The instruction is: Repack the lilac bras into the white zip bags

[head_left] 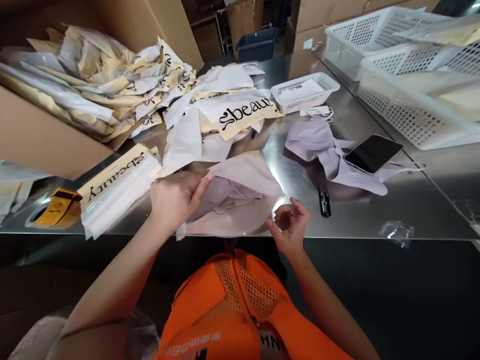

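Observation:
A frosted plastic bag lies at the table's front edge, its mouth spread and a folded lilac garment showing inside. My left hand grips the bag's left side, thumb over the film. At the bag's right corner is my right hand, fingers curved and apart, the thumb tip close to the bag's edge; whether it touches cannot be made out. Right of the bag rests a lilac bra-like garment with a dark phone-shaped item on top. A small black clip-like tool lies nearby.
A large cardboard box full of printed bags stands at the left. Loose printed packages are piled behind my hands. A small white basket and larger white crates stand right. A yellow tape-like item sits at left.

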`<state>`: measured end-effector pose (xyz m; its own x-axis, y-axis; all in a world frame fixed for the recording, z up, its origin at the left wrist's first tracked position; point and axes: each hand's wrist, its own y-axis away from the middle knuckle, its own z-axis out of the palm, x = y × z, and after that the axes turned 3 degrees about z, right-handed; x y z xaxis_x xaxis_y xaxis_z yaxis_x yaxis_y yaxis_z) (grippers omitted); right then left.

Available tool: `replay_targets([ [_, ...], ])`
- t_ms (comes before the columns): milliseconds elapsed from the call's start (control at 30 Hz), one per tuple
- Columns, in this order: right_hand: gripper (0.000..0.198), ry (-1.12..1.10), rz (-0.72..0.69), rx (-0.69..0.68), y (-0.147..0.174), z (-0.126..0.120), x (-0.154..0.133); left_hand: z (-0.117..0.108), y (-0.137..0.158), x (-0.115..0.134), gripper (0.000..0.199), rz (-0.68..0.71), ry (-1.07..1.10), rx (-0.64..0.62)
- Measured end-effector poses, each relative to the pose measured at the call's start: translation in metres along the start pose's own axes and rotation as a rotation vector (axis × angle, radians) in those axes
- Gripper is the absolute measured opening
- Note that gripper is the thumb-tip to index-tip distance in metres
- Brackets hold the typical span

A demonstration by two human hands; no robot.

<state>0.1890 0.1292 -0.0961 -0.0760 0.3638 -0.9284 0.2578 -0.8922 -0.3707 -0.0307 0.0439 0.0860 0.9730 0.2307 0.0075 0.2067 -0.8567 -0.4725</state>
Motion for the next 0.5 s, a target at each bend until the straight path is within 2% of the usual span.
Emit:
replay_targets([
  [100,0.06,0.018,0.107,0.084,-0.001,0.005,-0.005,-0.002,0.012,0.005,0.048,0.07,0.216,-0.114],
  [167,0.052,-0.001,0.177,0.202,0.001,0.005,-0.012,-0.002,0.034,-0.003,0.049,0.03,0.367,-0.231],
  [233,0.047,-0.014,0.178,0.296,0.012,0.002,-0.02,0.003,0.066,-0.019,0.048,-0.16,0.377,-0.302],
  [300,0.035,0.027,0.167,0.307,0.03,0.001,-0.03,0.012,0.103,-0.037,0.054,-0.43,0.302,-0.399],
  [333,0.025,0.062,0.188,0.242,0.04,0.003,-0.035,0.018,0.121,-0.044,0.058,-0.556,0.324,-0.494],
  [367,0.017,0.09,0.234,0.117,0.05,0.006,-0.041,0.024,0.137,-0.049,0.06,-0.672,0.413,-0.602],
  [433,0.022,0.077,0.396,-0.277,0.064,0.021,-0.052,0.034,0.163,-0.051,0.059,-0.886,0.765,-0.761],
  [500,0.036,-0.035,0.594,-0.694,0.071,0.045,-0.06,0.043,0.179,-0.045,0.058,-1.035,1.112,-0.756],
])
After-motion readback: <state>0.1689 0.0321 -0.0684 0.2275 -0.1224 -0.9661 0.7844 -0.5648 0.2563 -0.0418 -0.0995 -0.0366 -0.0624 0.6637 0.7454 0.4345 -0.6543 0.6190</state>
